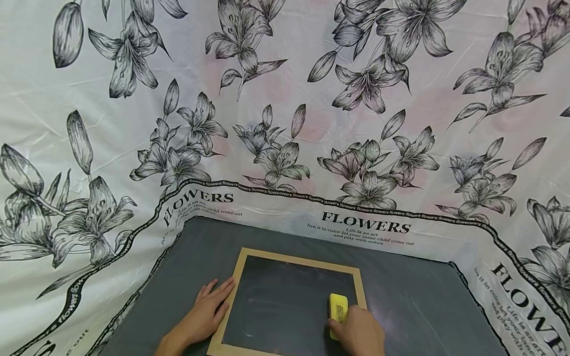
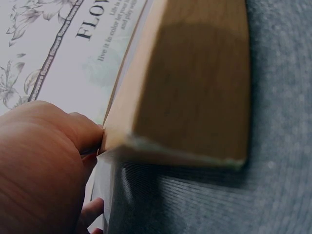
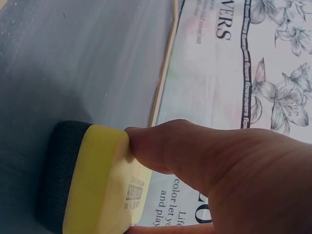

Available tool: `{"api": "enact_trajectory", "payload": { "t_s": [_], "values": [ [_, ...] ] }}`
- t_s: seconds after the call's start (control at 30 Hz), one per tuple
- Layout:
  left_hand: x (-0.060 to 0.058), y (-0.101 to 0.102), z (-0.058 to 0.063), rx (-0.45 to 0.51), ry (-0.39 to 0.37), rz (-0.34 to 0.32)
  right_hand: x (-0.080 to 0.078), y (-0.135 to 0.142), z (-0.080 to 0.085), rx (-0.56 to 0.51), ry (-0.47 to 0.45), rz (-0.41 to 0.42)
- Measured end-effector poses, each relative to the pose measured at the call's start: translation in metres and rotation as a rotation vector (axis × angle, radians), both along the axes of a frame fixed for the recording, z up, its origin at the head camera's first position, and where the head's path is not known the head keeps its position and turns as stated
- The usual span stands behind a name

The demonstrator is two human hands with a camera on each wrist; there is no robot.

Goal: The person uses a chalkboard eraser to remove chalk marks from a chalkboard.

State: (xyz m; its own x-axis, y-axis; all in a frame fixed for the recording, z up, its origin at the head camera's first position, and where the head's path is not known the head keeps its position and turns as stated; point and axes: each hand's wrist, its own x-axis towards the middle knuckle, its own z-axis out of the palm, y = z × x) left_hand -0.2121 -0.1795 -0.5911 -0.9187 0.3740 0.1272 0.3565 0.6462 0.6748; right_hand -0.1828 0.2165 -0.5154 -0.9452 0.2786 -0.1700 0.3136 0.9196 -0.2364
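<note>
A small chalkboard (image 1: pixel 280 306) in a light wooden frame (image 1: pixel 303 260) lies on the dark grey tabletop, with faint pale smears on its black surface. My right hand (image 1: pixel 360 331) grips a yellow board eraser (image 1: pixel 339 302) near the board's right side. In the right wrist view, the thumb pinches the eraser (image 3: pixel 100 180), whose dark felt side faces the board. At the frame's left edge, my left hand (image 1: pixel 202 314) rests with its fingers extended against the wood. The left wrist view shows the thumb touching the frame (image 2: pixel 192 87); the other fingers are partly hidden.
Dark grey tabletop (image 1: pixel 414 301) surrounds the chalkboard. White flower-printed cloth (image 1: pixel 276 79) with black "FLOWERS" lettering rises behind the table and along both sides.
</note>
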Motion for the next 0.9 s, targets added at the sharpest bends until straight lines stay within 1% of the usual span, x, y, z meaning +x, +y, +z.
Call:
{"api": "enact_trajectory", "payload": {
  "t_s": [0.23,0.5,0.9],
  "values": [
    [-0.0009,0.0006,-0.0016,0.001,0.008,0.002,-0.0020,0.0041,-0.0013,0.000,-0.012,-0.006],
    [-0.0002,0.0004,-0.0022,0.001,0.009,0.004,-0.0021,0.0016,-0.0006,0.013,-0.030,-0.020],
    [-0.0011,0.0011,-0.0043,-0.005,0.029,0.017,0.0011,-0.0041,-0.0005,0.024,-0.001,-0.008]
  ]
}}
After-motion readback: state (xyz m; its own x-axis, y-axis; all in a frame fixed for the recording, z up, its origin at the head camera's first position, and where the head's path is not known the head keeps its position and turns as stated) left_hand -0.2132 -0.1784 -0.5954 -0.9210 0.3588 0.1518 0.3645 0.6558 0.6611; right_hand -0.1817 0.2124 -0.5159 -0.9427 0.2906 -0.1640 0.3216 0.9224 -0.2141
